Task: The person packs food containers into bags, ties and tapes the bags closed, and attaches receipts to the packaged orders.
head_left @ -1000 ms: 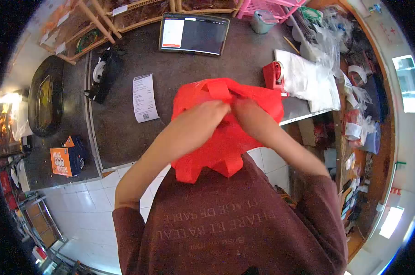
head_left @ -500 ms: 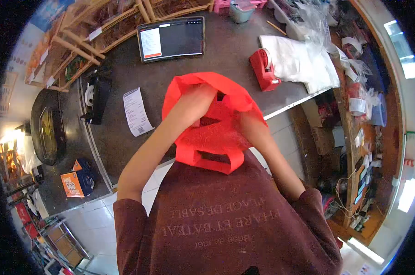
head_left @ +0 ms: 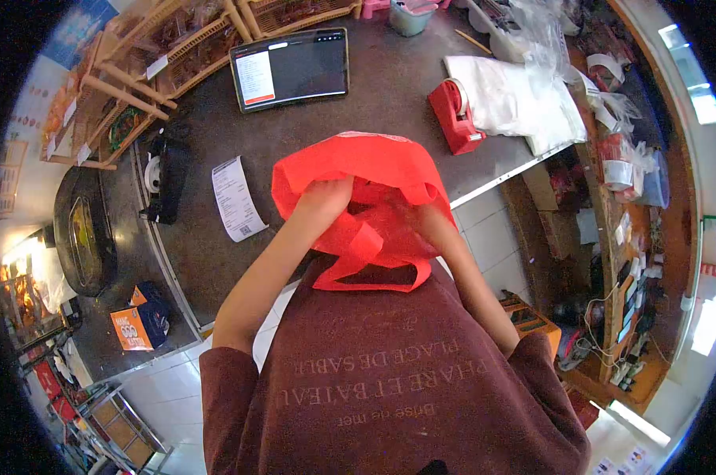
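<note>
A red fabric carry bag (head_left: pixel 358 154) is held up against the table's front edge, its mouth open toward me and a loop handle (head_left: pixel 358 247) hanging over my shirt. My left hand (head_left: pixel 329 196) reaches into the mouth on the left side, with its fingers hidden behind the red cloth. On the right side my right hand (head_left: pixel 423 222) is also inside the bag, blurred and partly covered, so its fingers do not show. What lies in the bag cannot be made out.
On the dark table (head_left: pixel 192 261) lie a printed receipt (head_left: pixel 238 198), a tablet (head_left: pixel 291 70), a red tape dispenser (head_left: pixel 455 119) and white plastic bags (head_left: pixel 516 99). Wicker baskets (head_left: pixel 184 47) stand at the back left. An orange-and-blue box (head_left: pixel 136 324) sits left.
My left hand has drawn back toward me and left within the bag's mouth. The bag's rim has widened leftward, and its handle loop has shifted and twisted.
</note>
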Action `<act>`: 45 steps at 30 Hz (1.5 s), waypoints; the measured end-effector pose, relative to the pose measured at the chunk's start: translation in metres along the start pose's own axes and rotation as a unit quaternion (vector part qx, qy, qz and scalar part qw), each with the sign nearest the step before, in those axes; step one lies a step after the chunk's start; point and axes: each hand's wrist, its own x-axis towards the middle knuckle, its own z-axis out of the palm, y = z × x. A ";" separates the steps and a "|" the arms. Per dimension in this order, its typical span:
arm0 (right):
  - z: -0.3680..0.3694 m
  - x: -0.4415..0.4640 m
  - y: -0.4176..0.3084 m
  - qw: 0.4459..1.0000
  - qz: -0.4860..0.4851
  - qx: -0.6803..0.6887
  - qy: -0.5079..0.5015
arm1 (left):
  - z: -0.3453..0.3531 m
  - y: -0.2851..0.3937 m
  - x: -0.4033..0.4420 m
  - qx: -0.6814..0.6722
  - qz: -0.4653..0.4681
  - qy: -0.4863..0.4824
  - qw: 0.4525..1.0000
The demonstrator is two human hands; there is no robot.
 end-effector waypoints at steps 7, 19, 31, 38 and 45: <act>0.014 -0.010 0.024 0.982 0.057 -0.076 -0.163 | 0.010 -0.019 0.024 -0.137 0.108 0.065 0.983; -0.009 -0.011 -0.028 0.964 0.232 0.112 -0.062 | 0.016 -0.044 0.018 -0.207 0.126 0.029 0.970; -0.031 0.034 -0.053 0.986 0.164 0.000 -0.014 | -0.036 -0.039 0.041 -0.443 0.208 0.006 0.872; -0.007 0.009 -0.037 0.990 0.122 -0.065 0.019 | 0.009 -0.034 0.055 -0.260 0.270 0.034 0.927; 0.006 -0.005 -0.020 0.986 0.156 0.032 0.040 | -0.016 -0.033 0.045 -0.284 0.300 0.020 0.910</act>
